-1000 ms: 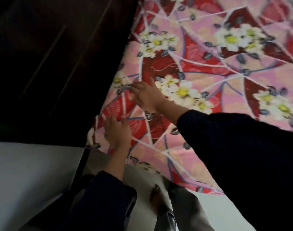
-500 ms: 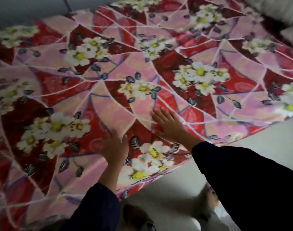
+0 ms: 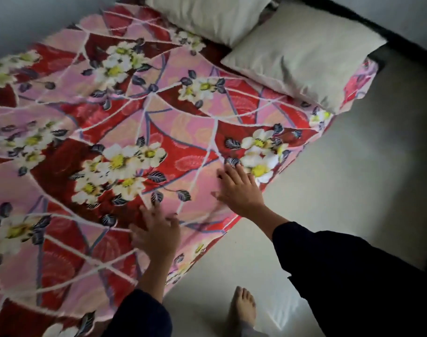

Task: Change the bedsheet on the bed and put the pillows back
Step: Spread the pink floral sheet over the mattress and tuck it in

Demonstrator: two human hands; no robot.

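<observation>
2 hands lie flat on the floral bedsheet (image 3: 159,122), which is spread over the mattress right up to its near edge above the floor (image 3: 353,190). The left hand (image 3: 156,235) presses the cloth with straight, spread fingers and grips nothing. The right hand (image 3: 239,190) does the same just beyond it, toward the head end, reaching a white flower print. Both sit close to the near hem, with the cloth directly under the palms.

The sheet looks thin, light and limp, so it will probably wrinkle and slide. Flat palms suit smoothing it, and a pinch at the hem would suit pulling or tucking. At the head end, the nearer pillow (image 3: 302,52) and the farther pillow (image 3: 207,13) rest on the sheet, well apart from both hands. They look soft and light.
</observation>
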